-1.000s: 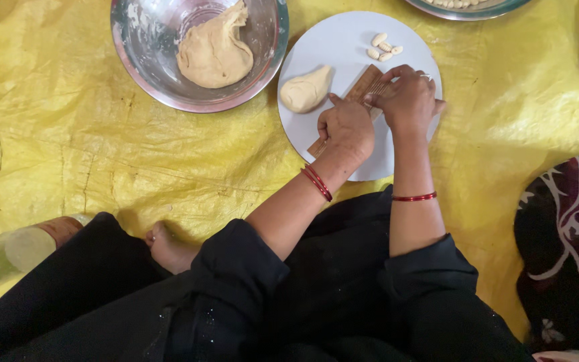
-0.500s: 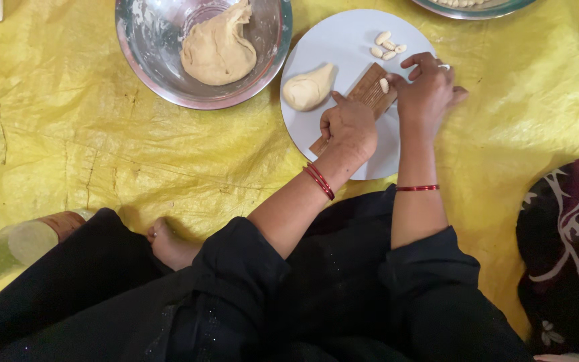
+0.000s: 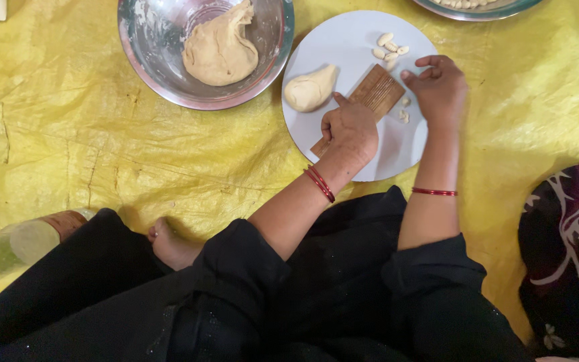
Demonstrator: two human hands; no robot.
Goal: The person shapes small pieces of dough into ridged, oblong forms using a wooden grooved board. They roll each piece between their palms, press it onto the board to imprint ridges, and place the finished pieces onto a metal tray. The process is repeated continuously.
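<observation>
Left hand (image 3: 350,127) fisted, gripping the ridged wooden board (image 3: 370,100) on the white plate (image 3: 343,47). Right hand (image 3: 440,87) loosely curled, empty, beside the shaped dough pieces (image 3: 403,110).

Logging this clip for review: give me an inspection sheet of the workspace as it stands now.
Surface: crinkled yellow sheet spread on the floor.
Job's things: white plate carrying a ridged wooden board, a dough lump and small shaped pieces.
Clutter: steel bowl with a larger dough mass; second bowl at the top edge; bottle lower left.
Hands: left hand rests on the board's near end; right hand at the plate's right rim, fingers curled.
Cables: nothing seen.
Surroundings: dark patterned cloth at right.
</observation>
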